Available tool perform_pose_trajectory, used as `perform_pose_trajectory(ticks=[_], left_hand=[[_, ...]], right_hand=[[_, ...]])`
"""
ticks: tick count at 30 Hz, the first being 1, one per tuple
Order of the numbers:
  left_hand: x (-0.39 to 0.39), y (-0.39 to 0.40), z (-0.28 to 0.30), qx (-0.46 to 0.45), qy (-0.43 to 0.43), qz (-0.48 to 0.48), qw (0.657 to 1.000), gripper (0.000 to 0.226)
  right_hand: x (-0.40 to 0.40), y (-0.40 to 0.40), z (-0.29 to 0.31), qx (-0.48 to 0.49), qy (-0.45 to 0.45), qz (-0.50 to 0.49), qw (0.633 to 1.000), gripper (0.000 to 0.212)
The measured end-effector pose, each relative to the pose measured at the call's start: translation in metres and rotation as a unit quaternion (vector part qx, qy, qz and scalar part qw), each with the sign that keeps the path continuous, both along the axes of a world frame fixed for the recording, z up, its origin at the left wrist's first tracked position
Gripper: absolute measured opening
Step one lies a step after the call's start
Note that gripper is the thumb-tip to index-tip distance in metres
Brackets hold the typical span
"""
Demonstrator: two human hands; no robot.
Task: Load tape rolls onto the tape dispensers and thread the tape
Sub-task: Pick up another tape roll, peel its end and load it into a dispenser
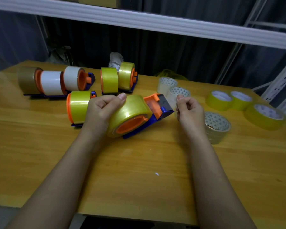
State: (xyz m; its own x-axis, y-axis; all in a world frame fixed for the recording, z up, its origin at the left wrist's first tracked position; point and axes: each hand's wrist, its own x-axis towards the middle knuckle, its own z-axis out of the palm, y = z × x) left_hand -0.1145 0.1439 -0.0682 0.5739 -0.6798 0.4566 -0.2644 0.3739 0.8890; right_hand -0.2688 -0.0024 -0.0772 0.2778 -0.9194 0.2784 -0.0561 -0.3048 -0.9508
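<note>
The tape dispenser point(149, 111), blue in the frame with an orange hub and orange guard, lies a little above the middle of the wooden bench point(139, 171), its cutter end aimed toward 2 o'clock. A yellow tape roll point(130, 113) sits on its hub. The left hand point(104, 108) grips that roll from the 9 o'clock side, thumb laid over the top of the roll and fingers curled round its far edge. The right hand point(190, 109) is just off the cutter end at 3 o'clock, its thumb and forefinger pinched together on the clear tape end point(172, 100) drawn out past the blade; the other fingers are curled loosely.

At 9 o'clock of the held dispenser, touching distance from the left hand, stands another loaded dispenser point(78, 106) with yellow tape. Toward 11 o'clock a row of three loaded dispensers point(53, 81) carries one brown and two white rolls. At 12 o'clock stand two more yellow-loaded dispensers point(118, 78). Loose rolls lie on the right: two clear rolls point(167, 83) at 1 o'clock, a stacked clear roll point(217, 128) just beside the right wrist, and three yellow rolls point(244, 104) farther out at 3 o'clock.
</note>
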Motion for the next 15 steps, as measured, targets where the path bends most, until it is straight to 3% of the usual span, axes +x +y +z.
perform_pose_trajectory(ticks=[15], left_hand=[[-0.0012,0.0030,-0.0002,-0.004,-0.036,-0.023,0.999,0.035]], right_hand=[[0.0024,0.0044,0.0034,0.036,-0.006,-0.050,0.998,0.023]])
